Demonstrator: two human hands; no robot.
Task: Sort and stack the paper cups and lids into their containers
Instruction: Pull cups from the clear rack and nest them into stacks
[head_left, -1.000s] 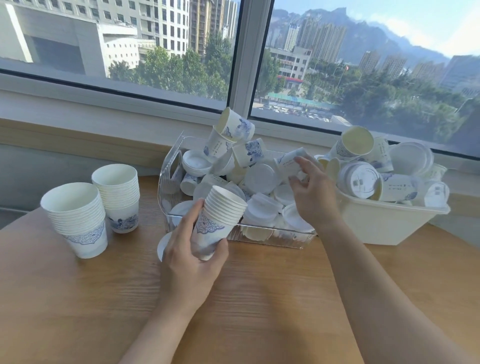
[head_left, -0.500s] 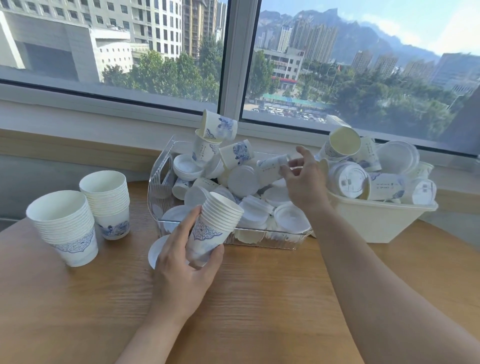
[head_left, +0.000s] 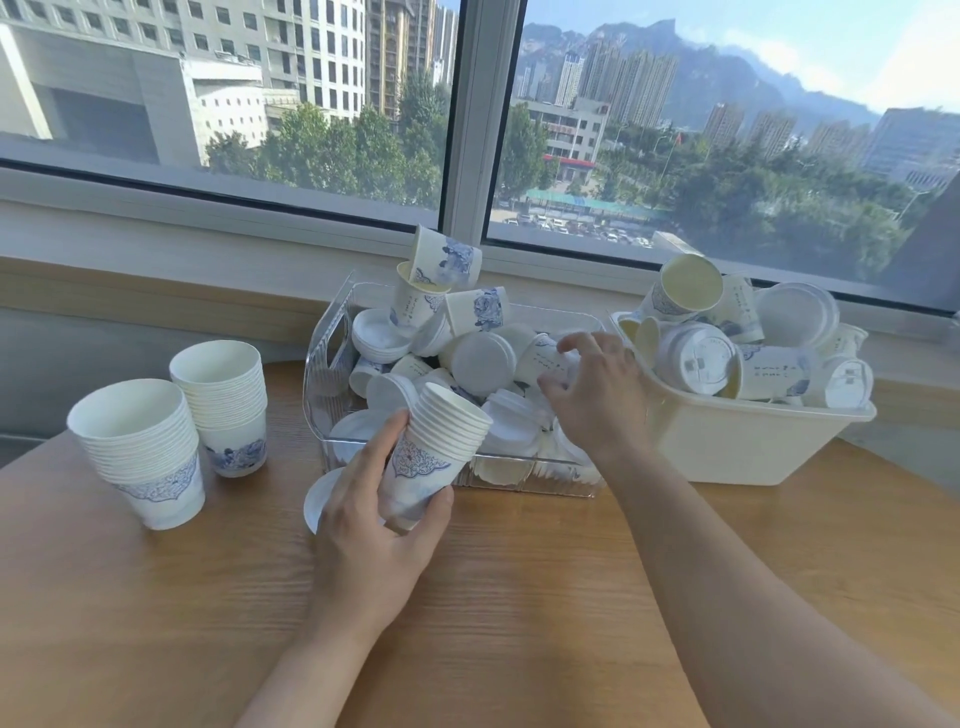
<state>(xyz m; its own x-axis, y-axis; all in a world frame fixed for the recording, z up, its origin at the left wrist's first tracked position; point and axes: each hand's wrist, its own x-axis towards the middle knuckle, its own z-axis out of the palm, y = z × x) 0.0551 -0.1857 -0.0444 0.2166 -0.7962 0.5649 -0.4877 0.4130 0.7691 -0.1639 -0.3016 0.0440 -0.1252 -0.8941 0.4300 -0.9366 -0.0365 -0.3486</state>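
Observation:
My left hand (head_left: 374, 525) grips a tilted stack of blue-patterned paper cups (head_left: 434, 452) just in front of the clear bin (head_left: 332, 358). That bin is heaped with loose cups and white lids. My right hand (head_left: 597, 395) reaches into its right side, fingers curling around a single cup (head_left: 543, 358) lying on its side; thumb and fingers touch it. A white lid (head_left: 317, 499) lies on the table under my left hand.
Two upright cup stacks (head_left: 145, 457) (head_left: 228, 400) stand on the wooden table (head_left: 156, 623) at the left. A cream tub (head_left: 753, 447) full of cups and lids sits at the right. A window sill runs behind.
My right hand has dropped lower onto the lying cup in the clear bin. My left hand with the cup stack has stayed about where it was.

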